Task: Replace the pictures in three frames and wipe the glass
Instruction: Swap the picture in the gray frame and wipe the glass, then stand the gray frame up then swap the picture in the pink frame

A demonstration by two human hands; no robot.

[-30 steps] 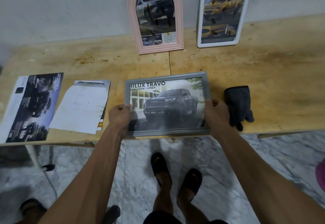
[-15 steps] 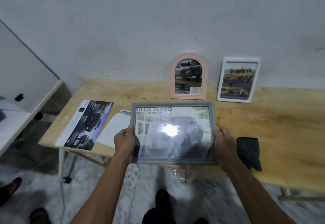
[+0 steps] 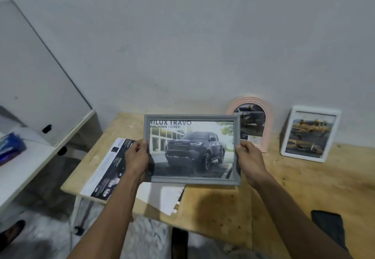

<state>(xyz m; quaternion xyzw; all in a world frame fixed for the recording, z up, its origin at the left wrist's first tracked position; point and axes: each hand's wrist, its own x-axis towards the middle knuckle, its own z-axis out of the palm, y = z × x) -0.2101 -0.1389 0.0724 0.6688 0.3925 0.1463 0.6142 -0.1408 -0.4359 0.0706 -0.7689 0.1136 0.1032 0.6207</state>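
Both arms reach forward, left hand (image 3: 136,157) and right hand (image 3: 250,159) each gripping a short side of the grey frame (image 3: 191,150). The frame is held upright above the wooden table (image 3: 294,185), in front of the pink frame (image 3: 263,116).

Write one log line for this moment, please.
grey frame: held up over table | left hand, right hand: grip its sides | cloth: on table

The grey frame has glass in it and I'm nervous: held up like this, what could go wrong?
The grey frame is in the air, gripped only at its short sides by the left hand and right hand; a slip could drop it onto the wooden table. Carried back, it might knock the pink arched frame leaning behind it. Thumbs on the front may smudge the glass.
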